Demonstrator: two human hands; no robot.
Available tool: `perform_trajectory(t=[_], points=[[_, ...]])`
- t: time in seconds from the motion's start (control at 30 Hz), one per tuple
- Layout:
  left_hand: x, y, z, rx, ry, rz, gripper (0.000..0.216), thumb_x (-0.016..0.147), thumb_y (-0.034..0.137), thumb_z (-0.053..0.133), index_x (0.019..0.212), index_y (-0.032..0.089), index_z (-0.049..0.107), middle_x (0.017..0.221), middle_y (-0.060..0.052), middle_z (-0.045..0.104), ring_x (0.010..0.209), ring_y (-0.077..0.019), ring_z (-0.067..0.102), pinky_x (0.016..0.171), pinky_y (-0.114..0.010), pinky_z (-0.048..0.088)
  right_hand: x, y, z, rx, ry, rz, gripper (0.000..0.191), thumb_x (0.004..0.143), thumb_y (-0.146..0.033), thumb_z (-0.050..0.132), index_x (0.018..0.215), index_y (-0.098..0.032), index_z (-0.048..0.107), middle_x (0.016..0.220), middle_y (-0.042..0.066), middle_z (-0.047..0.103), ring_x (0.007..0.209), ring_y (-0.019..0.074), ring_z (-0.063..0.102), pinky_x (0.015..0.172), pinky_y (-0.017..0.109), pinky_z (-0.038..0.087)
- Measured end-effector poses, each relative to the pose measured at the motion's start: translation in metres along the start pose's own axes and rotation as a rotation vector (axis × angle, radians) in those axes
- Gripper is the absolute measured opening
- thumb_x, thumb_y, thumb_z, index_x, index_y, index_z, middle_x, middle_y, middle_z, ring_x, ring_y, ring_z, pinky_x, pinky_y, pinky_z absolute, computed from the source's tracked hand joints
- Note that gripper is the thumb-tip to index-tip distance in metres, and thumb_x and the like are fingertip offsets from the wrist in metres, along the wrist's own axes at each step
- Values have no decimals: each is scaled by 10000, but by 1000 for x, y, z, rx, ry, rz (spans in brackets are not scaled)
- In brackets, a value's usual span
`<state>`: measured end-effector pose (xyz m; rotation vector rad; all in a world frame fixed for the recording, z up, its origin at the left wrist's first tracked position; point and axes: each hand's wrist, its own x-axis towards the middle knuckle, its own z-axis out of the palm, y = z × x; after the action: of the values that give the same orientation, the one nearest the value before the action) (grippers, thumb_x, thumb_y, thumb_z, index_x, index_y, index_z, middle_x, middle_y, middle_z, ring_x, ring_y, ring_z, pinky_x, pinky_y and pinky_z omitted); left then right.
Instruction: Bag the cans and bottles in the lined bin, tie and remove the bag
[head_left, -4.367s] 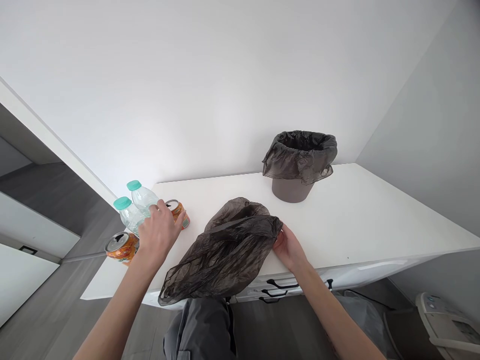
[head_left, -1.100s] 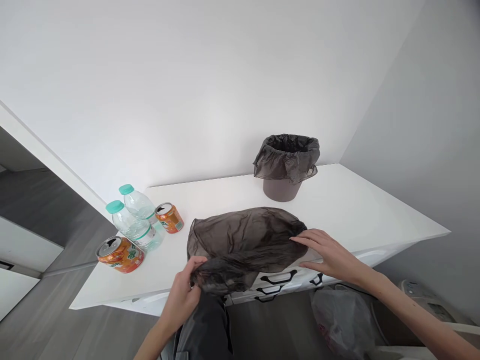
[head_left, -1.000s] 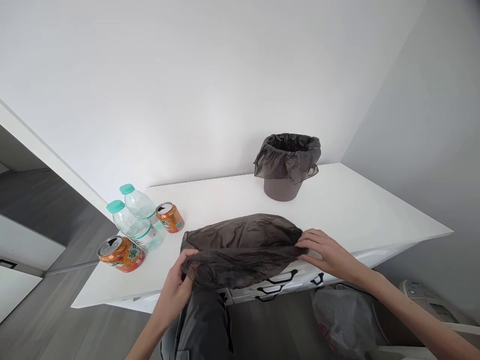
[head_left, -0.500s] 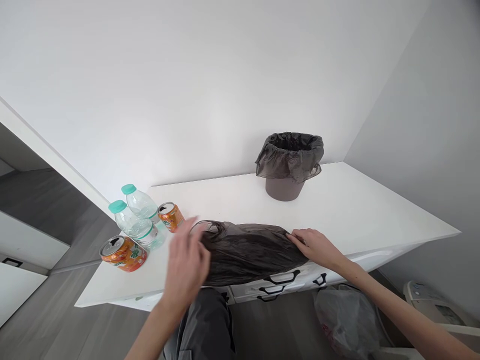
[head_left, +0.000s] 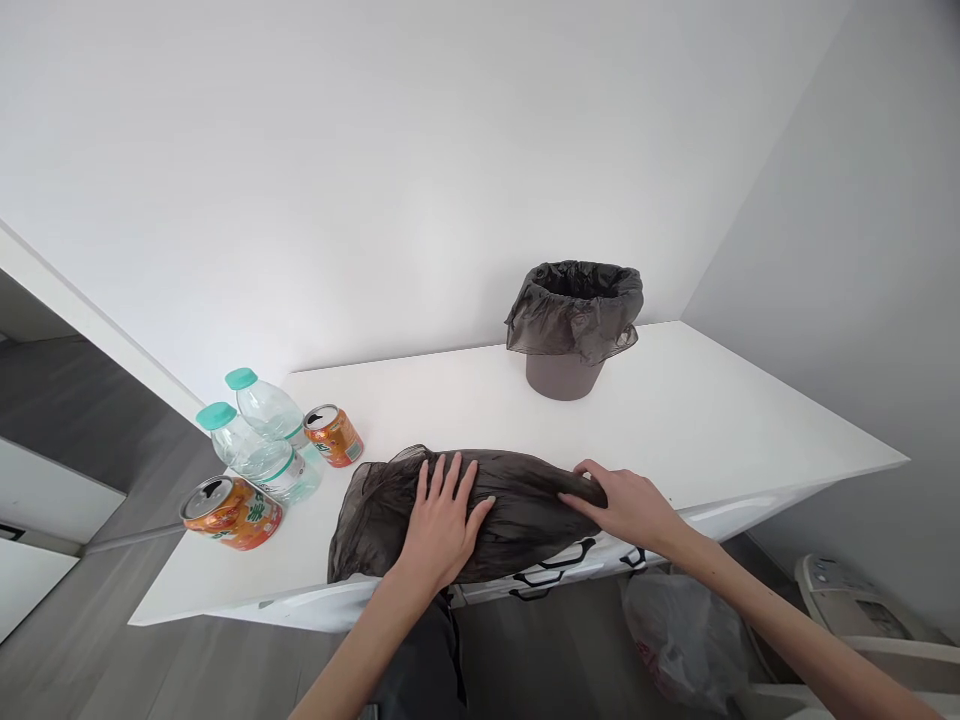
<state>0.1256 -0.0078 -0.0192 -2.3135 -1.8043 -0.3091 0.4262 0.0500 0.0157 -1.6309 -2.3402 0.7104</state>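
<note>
A dark, thin plastic garbage bag (head_left: 517,500) lies stretched along the front edge of the white tabletop, partly hanging over it. My left hand (head_left: 442,525) rests flat on the bag with its fingers spread. At the bag's right end, my right hand (head_left: 626,508) pinches the gathered plastic between thumb and fingers. Left of the bag stand two orange drink cans, a near can (head_left: 234,512) and a farther can (head_left: 334,437), both with opened tops. Beside them are two clear bottles with teal caps, a front bottle (head_left: 255,455) and a rear bottle (head_left: 268,408).
A brown bin (head_left: 564,377) lined with a dark bag stands near the wall at the back right. The white tabletop (head_left: 427,400) has drawers with black handles below. On the floor at right are a whitish plastic bag (head_left: 682,635) and a beige appliance (head_left: 855,600).
My left hand has come down onto the bag, moving right, and its fingers now lie flat. The bag's left end has spread out toward the cans. My right hand still grips the other end.
</note>
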Motion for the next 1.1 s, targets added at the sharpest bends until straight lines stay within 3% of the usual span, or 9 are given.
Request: perform_trajectory(t=[0.13,0.33,0.43,0.5,0.6,0.67,0.8,0.97,1.1], points=[[-9,-30,7,-2,-18,-28,616,1063,522,362,1616,251,373,1714,-58,304,1592,-316,257,1274,-604,276,-2,5,4,-13,-16,-26,268,976,-496,492,892,-262,592,773,17,678,731,227,617,650,308,386],[5,-61,-6,-7,-62,24,567,1080,460,354,1597,234,410,1692,-73,353,1582,-304,288,1259,-572,325,-15,-2,-4,245,-56,-50,344,936,-516,533,741,-239,470,797,8,561,686,170,502,621,288,389],[8,-47,-23,25,26,19,502,1077,352,370,1509,156,532,1629,-128,454,1566,-334,317,1272,-588,297,-30,-14,-18,443,-157,16,372,927,-606,550,837,-253,476,692,-33,495,640,160,448,593,283,352],[4,-28,-34,6,89,47,469,1074,308,369,1462,144,575,1609,-133,485,1569,-321,313,1287,-565,285,-43,-22,-29,565,-198,53,408,911,-660,573,1007,-268,512,658,-60,452,617,156,428,590,282,345],[-10,-2,-43,-58,55,146,463,1082,366,381,1471,197,565,1617,-92,482,1572,-299,311,1280,-543,318,-65,-30,-44,724,-237,83,551,901,-704,592,1260,-296,503,681,-60,469,628,164,464,609,289,385],[-18,9,-42,-92,-15,197,489,1082,412,386,1512,223,522,1631,-77,461,1576,-308,296,1264,-552,341,-78,-32,-50,821,-262,53,526,902,-689,614,1250,-297,562,781,-17,554,699,176,524,650,303,436],[-15,17,-35,-193,-121,303,560,1081,446,383,1606,249,378,1686,-65,358,1603,-300,190,1272,-540,324,-91,-44,-52,921,-363,-144,326,923,-561,682,1002,-246,713,883,26,611,745,152,525,669,276,447],[6,18,-25,-273,-207,479,633,1028,384,507,1622,242,342,1735,-50,223,1621,-303,100,1315,-535,228,-65,-87,-39,1049,-513,-278,335,907,-501,744,1096,-225,746,969,39,683,789,148,608,720,266,516],[-4,-3,-26,-267,-120,427,798,990,381,575,1675,288,175,1748,-43,174,1629,-289,78,1329,-539,195,-27,-116,-21,1187,-554,-200,416,927,-542,709,1204,-232,723,1104,62,716,870,178,709,800,314,598]])
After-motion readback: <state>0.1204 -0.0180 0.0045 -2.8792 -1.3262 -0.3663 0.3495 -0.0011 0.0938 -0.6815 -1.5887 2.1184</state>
